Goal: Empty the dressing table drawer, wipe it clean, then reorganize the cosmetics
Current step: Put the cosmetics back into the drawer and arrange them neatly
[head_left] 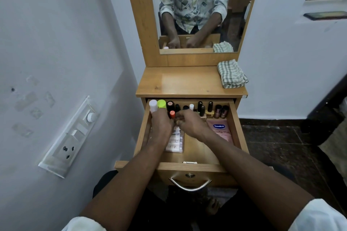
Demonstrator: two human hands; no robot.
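The wooden drawer (235, 129) is pulled out toward me. Several upright cosmetics line its back wall: a white bottle (153, 104), a green-capped bottle (161, 103), dark lipsticks and nail polishes (201, 109). An orange-capped bottle (172, 114) stands just in front of that row. My left hand (161, 125) lies at the back left, its fingers against the bases of the white and green-capped bottles. My right hand (189, 124) has curled fingers right beside the orange-capped bottle; its grip is hidden. A clear box (175, 143) and a pink Vaseline sachet (220, 131) lie flat on the drawer floor.
A folded checked cloth (231, 74) lies at the right on the dressing table top (180, 82), below the mirror (195, 9). A wall with a switch panel (71, 137) is close on the left. Dark floor lies to the right. The drawer's metal handle (190, 185) faces me.
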